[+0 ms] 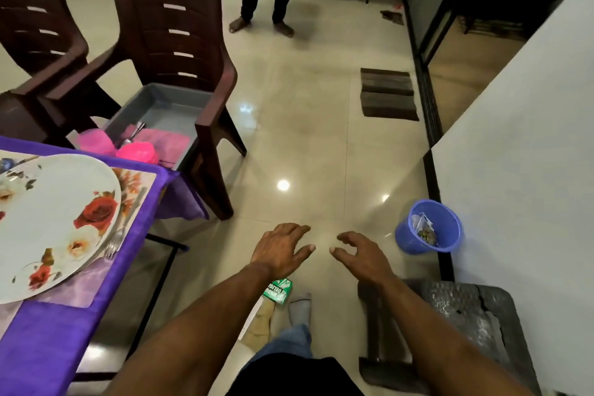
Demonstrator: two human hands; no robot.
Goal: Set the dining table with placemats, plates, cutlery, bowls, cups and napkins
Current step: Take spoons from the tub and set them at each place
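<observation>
My left hand [281,249] and right hand [360,252] hang out over the floor [305,145], fingers [302,230] loosely spread and released, holding nothing. The plate [54,219] lies well off to my left on the bench [48,347], apart from both hands, resting on a placemat [138,183] with a fork [117,239] just beside its right rim. The bench wears a purple cloth; the floor is glossy beige tile. A brown chair [180,42] beyond the bench corner carries a grey tray [167,103] with pink napkins [164,140] and cutlery. A blue bin [429,230] stands by the white wall to my right. The plate is white, printed with red and cream roses.
</observation>
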